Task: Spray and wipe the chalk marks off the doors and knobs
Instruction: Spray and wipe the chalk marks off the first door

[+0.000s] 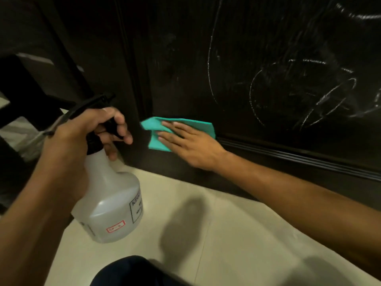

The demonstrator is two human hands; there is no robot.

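Observation:
A dark wooden door [185, 69] fills the upper view, with white chalk scribbles [299, 89] across its right panel. My right hand [185, 143] presses a teal cloth [181, 129] flat against the door's lower left corner, fingers straight. My left hand [82, 137] grips the black trigger head of a translucent white spray bottle [111, 203], held in the air to the left of the cloth, nozzle pointing at the door.
Pale floor tiles [226, 234] run along the door's base. A dark door frame [127, 58] stands left of the panel. Dark furniture [24, 89] sits at the far left. My dark-clothed knee [132, 273] shows at the bottom edge.

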